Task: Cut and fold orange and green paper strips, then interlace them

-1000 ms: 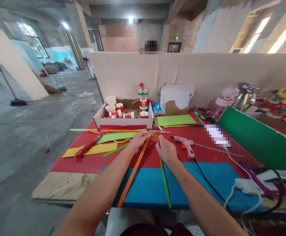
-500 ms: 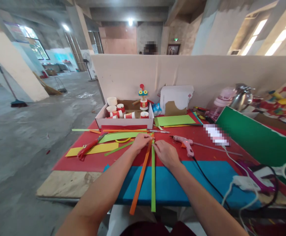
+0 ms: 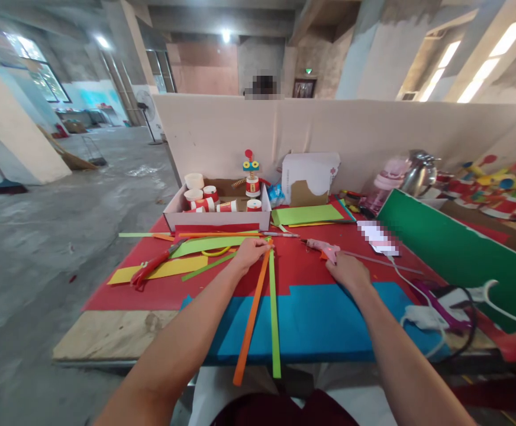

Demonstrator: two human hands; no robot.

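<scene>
My left hand is closed in a pinch at the upper ends of two narrow paper strips. The orange strip slants toward me and the green strip runs nearly straight, both reaching past the table's front edge. Over on the right, my right hand is closed around the handle of a pink glue gun, which lies with its nozzle pointing left. The fingers cover most of that handle. A translucent glue stick trails behind the gun.
Red-handled scissors lie on yellow and green paper at left. Behind stands a box of paper cups with a cup figure. A phone, a power strip and a green panel occupy the right. Someone's head shows beyond the partition.
My right hand has left the strips, moved right and taken hold of the glue gun's handle. The left hand stays on the strips. The view has turned slightly right.
</scene>
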